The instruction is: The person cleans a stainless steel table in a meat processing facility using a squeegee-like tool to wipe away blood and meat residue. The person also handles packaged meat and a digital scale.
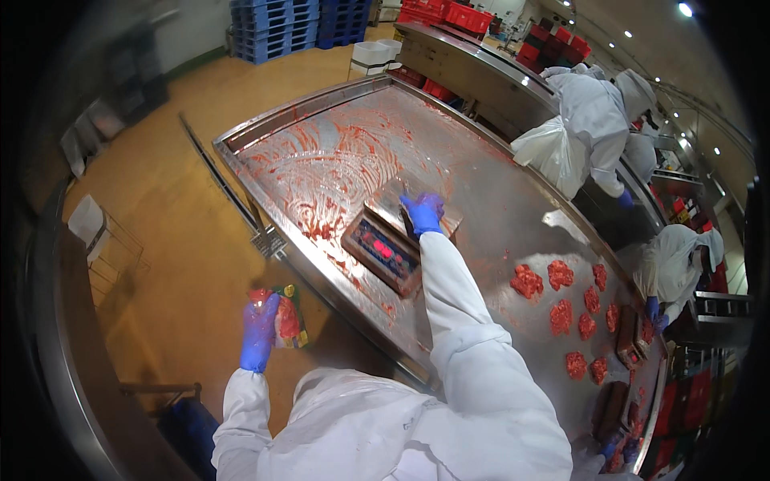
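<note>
My left hand [258,333], in a blue glove, grips a clear plastic bag of red meat [287,313] with green on its edge. It is held over the floor, left of the steel table [345,132]. My right hand [423,213], also blue-gloved, is over the flat steel plate of a weighing scale [389,196], its fingers partly spread and nothing visible in them. Whether it presses on the plate is hard to tell. The scale's dark display with red lights [383,247] faces me. Wet red smears cover the table around the scale.
Several piles of red meat [561,317] lie on the table's right part, near more scales [630,346]. Co-workers in white [589,120] stand along the far right side. A raised rim [321,276] edges the table. Blue pallets [273,28] are stacked at the back.
</note>
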Demonstrator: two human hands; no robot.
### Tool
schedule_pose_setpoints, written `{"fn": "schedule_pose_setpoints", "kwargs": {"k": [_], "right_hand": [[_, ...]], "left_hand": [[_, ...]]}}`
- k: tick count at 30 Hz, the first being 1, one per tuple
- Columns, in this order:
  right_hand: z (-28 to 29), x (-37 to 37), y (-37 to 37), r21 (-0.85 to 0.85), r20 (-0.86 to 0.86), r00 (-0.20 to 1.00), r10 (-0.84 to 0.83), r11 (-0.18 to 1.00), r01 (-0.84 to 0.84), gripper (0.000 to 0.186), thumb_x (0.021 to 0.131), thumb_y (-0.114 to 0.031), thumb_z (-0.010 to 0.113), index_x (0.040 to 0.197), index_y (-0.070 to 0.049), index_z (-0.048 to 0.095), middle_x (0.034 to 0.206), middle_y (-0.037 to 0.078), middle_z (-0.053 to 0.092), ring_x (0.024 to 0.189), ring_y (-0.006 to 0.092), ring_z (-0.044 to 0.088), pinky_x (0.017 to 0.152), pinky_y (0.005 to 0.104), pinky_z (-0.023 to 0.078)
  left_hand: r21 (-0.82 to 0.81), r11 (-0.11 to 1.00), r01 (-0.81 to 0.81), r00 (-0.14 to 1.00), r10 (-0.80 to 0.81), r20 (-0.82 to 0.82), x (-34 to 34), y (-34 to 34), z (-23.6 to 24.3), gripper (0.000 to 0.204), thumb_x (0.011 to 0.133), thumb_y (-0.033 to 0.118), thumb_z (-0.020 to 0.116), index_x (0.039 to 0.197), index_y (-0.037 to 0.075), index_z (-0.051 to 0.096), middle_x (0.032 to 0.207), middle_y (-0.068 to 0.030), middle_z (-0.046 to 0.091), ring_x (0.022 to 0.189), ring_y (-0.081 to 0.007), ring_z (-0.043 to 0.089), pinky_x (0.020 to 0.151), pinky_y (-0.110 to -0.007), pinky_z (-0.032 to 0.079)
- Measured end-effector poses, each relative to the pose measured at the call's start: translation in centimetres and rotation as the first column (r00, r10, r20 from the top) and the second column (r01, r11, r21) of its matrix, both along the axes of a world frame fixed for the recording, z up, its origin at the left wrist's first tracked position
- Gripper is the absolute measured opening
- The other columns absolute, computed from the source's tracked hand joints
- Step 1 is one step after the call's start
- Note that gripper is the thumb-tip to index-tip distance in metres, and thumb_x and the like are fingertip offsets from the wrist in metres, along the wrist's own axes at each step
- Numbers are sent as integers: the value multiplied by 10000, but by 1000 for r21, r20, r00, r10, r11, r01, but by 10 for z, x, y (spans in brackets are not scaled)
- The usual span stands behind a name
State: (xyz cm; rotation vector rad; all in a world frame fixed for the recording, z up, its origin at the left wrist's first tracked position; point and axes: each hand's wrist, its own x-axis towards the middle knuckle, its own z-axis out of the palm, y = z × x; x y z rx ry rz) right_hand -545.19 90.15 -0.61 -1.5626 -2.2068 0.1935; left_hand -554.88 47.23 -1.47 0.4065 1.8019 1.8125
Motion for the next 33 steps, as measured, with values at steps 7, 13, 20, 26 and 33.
{"fn": "schedule_pose_setpoints", "kwargs": {"k": [7, 13, 20, 26, 33], "right_hand": [[-7, 10, 5, -26, 177, 968, 181, 984, -179, 219, 746, -174, 572, 862, -18, 674, 861, 191, 652, 853, 367, 622, 800, 449, 496], [27, 60, -33, -235, -116, 990, 77, 967, -103, 193, 736, -173, 592, 843, -17, 630, 807, 181, 654, 736, 315, 644, 697, 394, 512], [89, 85, -118, -352, -483, 873, -72, 929, -118, 201, 829, -181, 606, 969, -40, 578, 742, 44, 592, 661, 110, 547, 608, 281, 471], [125, 112, -169, -516, -559, 784, -271, 854, -73, 233, 898, -198, 566, 1083, -56, 583, 755, 16, 559, 685, 69, 518, 606, 240, 447], [116, 194, -224, -453, -779, 575, -249, 858, -242, 334, 958, -281, 503, 1183, -40, 557, 747, 19, 551, 691, 93, 533, 667, 259, 447]], "left_hand": [[-49, 970, 239, 963, -243, -115, -88, 85, 7, 331, 913, 272, 584, 1114, 10, 561, 1038, -81, 582, 922, -142, 552, 821, -302, 452], [182, 897, 402, 911, -412, 22, -123, 167, 9, 343, 914, 237, 577, 1141, -16, 525, 1065, -87, 573, 958, -160, 543, 866, -302, 434], [-197, 828, 524, 414, -450, -791, -125, 219, -37, 421, 861, 99, 582, 1267, 51, 485, 1208, -187, 515, 1076, -332, 506, 904, -402, 419], [-201, 710, 674, 403, -583, -706, -73, 262, -20, 516, 887, 35, 488, 1383, 161, 419, 1394, -193, 346, 1259, -355, 367, 1025, -432, 347], [-257, 675, 691, 161, -490, -857, 22, 277, 13, 541, 868, 11, 496, 1381, 170, 430, 1320, -196, 423, 1191, -365, 428, 975, -417, 388]]}}
